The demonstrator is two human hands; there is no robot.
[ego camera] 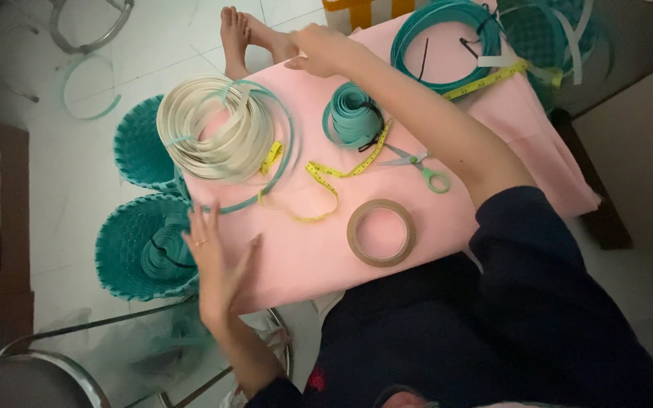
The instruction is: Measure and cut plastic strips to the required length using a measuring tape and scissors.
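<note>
The left hand (217,268) lies flat with fingers spread wide on the near edge of the pink cloth (319,249) that covers the counter, holding nothing, its fingertips just beside a cream strip coil (213,128) ringed by a loose teal strip, with two teal woven baskets (145,245) on the floor to its outer side. Between the hands lie one brown tape roll (381,233), one yellow measuring tape (341,170), one pair of green-handled scissors (421,168) and one small teal coil (353,113). The right hand (323,49) rests palm down on the far edge of the cloth, fingers loosely curled and empty, with one large teal hoop of strip (447,45) just beside it.
</note>
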